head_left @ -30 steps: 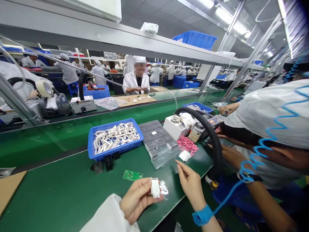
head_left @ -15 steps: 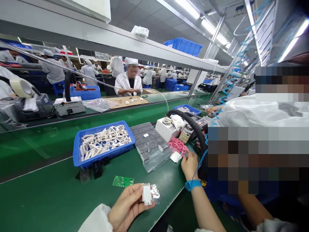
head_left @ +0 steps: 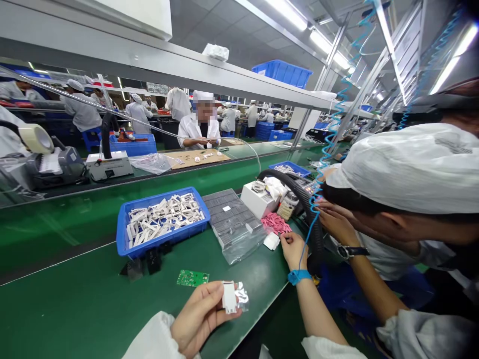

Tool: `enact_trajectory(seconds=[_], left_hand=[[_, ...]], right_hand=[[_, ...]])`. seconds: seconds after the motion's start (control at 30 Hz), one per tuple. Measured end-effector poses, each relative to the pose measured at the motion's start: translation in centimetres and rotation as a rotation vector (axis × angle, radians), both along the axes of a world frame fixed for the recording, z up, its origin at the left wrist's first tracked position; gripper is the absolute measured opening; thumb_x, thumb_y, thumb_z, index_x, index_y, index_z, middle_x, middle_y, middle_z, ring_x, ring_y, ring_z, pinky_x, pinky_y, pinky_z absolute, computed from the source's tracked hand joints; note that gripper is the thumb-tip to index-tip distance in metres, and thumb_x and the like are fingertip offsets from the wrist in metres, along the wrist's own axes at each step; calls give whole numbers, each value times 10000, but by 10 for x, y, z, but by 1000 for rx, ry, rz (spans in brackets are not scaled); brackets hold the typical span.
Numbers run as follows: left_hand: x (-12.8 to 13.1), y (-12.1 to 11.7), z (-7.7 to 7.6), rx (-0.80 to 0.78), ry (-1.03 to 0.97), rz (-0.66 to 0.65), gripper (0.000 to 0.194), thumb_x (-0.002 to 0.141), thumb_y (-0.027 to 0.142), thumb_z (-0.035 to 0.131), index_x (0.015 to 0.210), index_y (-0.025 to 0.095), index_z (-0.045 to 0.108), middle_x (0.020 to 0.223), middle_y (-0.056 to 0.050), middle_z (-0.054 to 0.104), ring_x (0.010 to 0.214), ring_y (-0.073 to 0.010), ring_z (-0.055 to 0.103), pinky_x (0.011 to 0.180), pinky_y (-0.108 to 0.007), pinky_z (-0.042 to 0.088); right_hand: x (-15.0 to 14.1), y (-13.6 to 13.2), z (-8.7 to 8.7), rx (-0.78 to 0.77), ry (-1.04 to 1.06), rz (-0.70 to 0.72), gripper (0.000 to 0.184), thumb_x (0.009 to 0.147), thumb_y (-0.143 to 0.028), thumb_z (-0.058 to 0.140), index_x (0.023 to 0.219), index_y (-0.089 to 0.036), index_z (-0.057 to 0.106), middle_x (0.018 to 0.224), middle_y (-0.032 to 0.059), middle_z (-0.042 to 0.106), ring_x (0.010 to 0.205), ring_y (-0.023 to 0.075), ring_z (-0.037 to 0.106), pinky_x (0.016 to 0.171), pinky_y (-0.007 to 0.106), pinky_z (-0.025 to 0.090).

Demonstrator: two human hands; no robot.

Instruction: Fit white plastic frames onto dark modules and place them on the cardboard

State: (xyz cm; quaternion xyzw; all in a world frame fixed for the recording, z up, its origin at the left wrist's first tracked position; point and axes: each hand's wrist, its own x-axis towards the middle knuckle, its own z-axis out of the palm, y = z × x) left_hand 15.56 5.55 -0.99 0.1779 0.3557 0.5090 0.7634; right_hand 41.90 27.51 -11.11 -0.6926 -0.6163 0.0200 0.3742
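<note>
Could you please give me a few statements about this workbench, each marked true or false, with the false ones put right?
1. The left hand holds a white plastic part. True.
2. The green circuit board lies inside the blue tray. False: it lies on the green tabletop, outside the tray.
3. A blue band is on the person's right wrist. True.
4. The right hand grips the blue tray. False: it is beside the pink pieces, well away from the tray.
5. The blue tray holds many white pieces. True.
</note>
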Motion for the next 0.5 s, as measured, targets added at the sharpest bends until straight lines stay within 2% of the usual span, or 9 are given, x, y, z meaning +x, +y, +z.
enact_trajectory(seconds=[0.27, 0.37, 0.5], left_hand=[[-1, -1, 2, 7, 24, 23, 275, 757, 319, 685, 908, 90, 709, 822, -99, 710, 828, -184, 647, 866, -359, 542], [1, -2, 5, 14, 34, 22, 290, 765, 327, 676, 916, 81, 700, 810, -98, 702, 825, -179, 646, 868, -354, 540], [3, -3, 3, 24, 43, 10, 289, 794, 292, 645, 1017, 108, 634, 807, -84, 693, 777, -163, 646, 818, -360, 553]], right_hand=[[-2, -3, 1, 64, 134, 102, 214, 902, -339, 563, 909, -129, 601, 814, -1, 620, 669, 111, 598, 640, 283, 515], [-2, -9, 13, 135, 207, 120, 238, 891, -363, 564, 874, -128, 598, 786, 1, 611, 649, 113, 590, 642, 291, 511], [-15, -33, 38, 253, 321, 120, 334, 838, -457, 542, 844, -131, 613, 869, 105, 627, 738, 198, 611, 750, 389, 506]])
